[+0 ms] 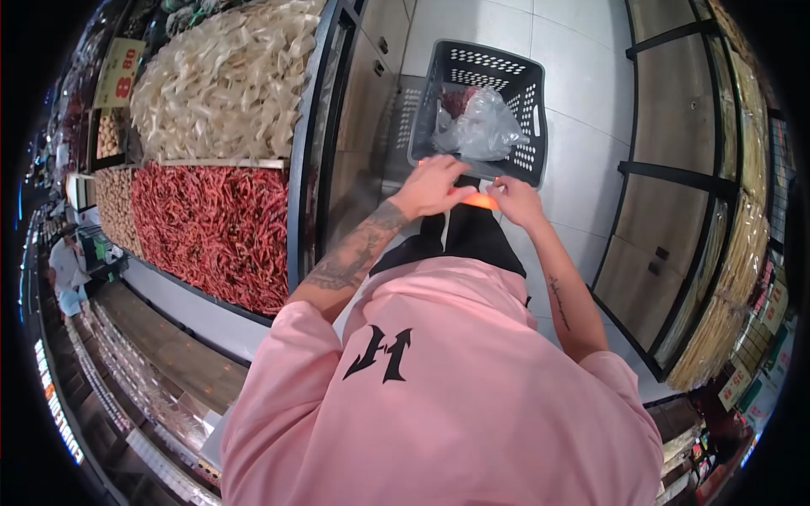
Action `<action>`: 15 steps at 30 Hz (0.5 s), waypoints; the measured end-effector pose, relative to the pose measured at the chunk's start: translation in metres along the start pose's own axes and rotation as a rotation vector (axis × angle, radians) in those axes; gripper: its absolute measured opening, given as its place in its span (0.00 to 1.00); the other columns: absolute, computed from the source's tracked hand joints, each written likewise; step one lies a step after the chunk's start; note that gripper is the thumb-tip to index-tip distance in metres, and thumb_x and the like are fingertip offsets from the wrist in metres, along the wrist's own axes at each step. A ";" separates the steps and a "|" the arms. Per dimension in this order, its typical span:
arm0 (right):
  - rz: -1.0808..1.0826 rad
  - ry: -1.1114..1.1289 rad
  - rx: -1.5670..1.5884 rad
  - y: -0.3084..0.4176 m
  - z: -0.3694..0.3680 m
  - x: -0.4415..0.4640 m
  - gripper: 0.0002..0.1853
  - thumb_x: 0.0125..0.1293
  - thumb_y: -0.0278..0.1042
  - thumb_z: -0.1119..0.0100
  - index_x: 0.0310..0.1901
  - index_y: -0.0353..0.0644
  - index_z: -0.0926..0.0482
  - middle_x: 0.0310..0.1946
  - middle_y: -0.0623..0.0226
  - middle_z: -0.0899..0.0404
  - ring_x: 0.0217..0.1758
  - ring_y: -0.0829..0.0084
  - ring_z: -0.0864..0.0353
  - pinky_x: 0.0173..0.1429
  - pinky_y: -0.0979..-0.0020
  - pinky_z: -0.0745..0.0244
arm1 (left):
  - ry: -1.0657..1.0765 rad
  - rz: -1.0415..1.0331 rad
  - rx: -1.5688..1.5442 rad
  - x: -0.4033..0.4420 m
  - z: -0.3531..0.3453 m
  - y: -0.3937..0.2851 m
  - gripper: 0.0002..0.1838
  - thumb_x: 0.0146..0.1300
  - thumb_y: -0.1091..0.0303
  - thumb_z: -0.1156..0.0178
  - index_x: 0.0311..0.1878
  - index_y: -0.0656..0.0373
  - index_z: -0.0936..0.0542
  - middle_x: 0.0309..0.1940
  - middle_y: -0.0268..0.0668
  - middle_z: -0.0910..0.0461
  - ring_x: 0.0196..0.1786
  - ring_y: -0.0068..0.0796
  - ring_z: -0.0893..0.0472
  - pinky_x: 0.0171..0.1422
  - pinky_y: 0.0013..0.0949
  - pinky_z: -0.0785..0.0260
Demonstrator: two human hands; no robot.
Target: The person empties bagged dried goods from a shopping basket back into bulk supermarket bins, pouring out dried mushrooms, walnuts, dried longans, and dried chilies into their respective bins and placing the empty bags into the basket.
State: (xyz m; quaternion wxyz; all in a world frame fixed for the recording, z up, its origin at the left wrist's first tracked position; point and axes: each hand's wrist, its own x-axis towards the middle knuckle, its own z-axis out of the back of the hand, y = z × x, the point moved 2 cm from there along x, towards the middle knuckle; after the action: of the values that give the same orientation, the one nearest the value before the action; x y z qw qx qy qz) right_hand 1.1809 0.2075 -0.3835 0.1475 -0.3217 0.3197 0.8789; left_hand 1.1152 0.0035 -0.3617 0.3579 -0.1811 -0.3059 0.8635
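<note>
In front of my body, an orange handle [481, 201] crosses at the near end of a dark grey perforated shopping basket [538, 160]. My left hand [434, 185] is closed over the handle's left part, its thumb along the bar. At the right end, my right hand [515, 201] is closed on the handle with curled fingers; part of its grip is hidden. Inside the basket lies a clear plastic bag [485, 126], next to a dark red item [456, 99] that I cannot make out clearly.
On the left, bins hold dried red chillies [215, 228] and pale dried flakes [228, 84], with a price sign [119, 73] behind. A wooden cabinet [650, 228] topped with long bundled dry goods [717, 295] stands right. Another person [67, 266] is far left.
</note>
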 end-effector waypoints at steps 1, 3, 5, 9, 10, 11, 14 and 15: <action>0.026 0.099 0.040 0.003 0.002 0.009 0.22 0.62 0.56 0.45 0.43 0.46 0.16 0.33 0.58 0.16 0.40 0.59 0.16 0.46 0.62 0.25 | -0.119 0.028 0.073 0.004 0.016 0.014 0.23 0.61 0.50 0.41 0.50 0.60 0.23 0.47 0.45 0.23 0.53 0.46 0.25 0.57 0.44 0.33; 0.050 0.345 0.296 -0.010 -0.006 0.032 0.21 0.63 0.51 0.41 0.41 0.39 0.17 0.29 0.61 0.17 0.30 0.69 0.19 0.36 0.68 0.25 | -0.305 0.147 0.178 0.022 0.051 0.054 0.22 0.59 0.57 0.39 0.52 0.60 0.24 0.52 0.45 0.27 0.59 0.46 0.30 0.63 0.48 0.38; 0.028 0.476 0.550 -0.018 -0.010 0.060 0.16 0.63 0.44 0.40 0.40 0.38 0.18 0.28 0.65 0.18 0.25 0.74 0.21 0.31 0.72 0.26 | -0.391 0.110 0.466 0.046 0.100 0.082 0.22 0.57 0.63 0.39 0.54 0.60 0.25 0.55 0.46 0.29 0.62 0.47 0.31 0.66 0.48 0.40; 0.185 0.160 0.486 -0.041 0.006 0.146 0.12 0.61 0.36 0.43 0.40 0.36 0.18 0.28 0.61 0.17 0.28 0.72 0.18 0.36 0.69 0.24 | -0.306 0.222 0.775 0.076 0.165 0.123 0.22 0.54 0.70 0.42 0.54 0.59 0.25 0.61 0.45 0.31 0.68 0.47 0.35 0.71 0.47 0.43; 0.121 0.130 0.491 -0.051 0.007 0.176 0.13 0.60 0.36 0.43 0.40 0.37 0.17 0.29 0.57 0.17 0.31 0.68 0.17 0.39 0.68 0.24 | -0.294 0.239 0.754 0.075 0.168 0.137 0.22 0.54 0.70 0.42 0.54 0.59 0.25 0.61 0.45 0.31 0.67 0.47 0.34 0.71 0.47 0.43; 0.056 0.097 0.494 -0.062 0.010 0.205 0.13 0.59 0.37 0.44 0.39 0.37 0.17 0.31 0.54 0.16 0.34 0.65 0.16 0.42 0.67 0.23 | -0.284 0.252 0.731 0.076 0.168 0.149 0.22 0.54 0.71 0.43 0.55 0.58 0.25 0.61 0.45 0.31 0.67 0.47 0.34 0.72 0.47 0.43; 0.042 -0.001 0.375 -0.085 0.024 0.279 0.15 0.57 0.40 0.44 0.39 0.39 0.16 0.34 0.51 0.16 0.40 0.56 0.16 0.47 0.64 0.23 | -0.128 0.203 0.745 0.078 0.157 0.161 0.22 0.52 0.71 0.42 0.54 0.58 0.24 0.63 0.45 0.32 0.69 0.46 0.36 0.72 0.49 0.43; 0.026 -0.038 0.281 -0.097 0.022 0.304 0.15 0.57 0.40 0.44 0.40 0.40 0.16 0.37 0.50 0.16 0.42 0.54 0.17 0.50 0.62 0.24 | -0.075 0.223 0.749 0.076 0.153 0.162 0.22 0.52 0.72 0.42 0.54 0.57 0.24 0.63 0.45 0.32 0.70 0.46 0.37 0.72 0.51 0.44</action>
State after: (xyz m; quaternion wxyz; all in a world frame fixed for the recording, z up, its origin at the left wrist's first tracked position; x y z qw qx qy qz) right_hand 0.9880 0.3113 -0.6172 0.1857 -0.2767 0.4408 0.8334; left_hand 0.9000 -0.0920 -0.3614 0.2915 -0.0383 0.0392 0.9550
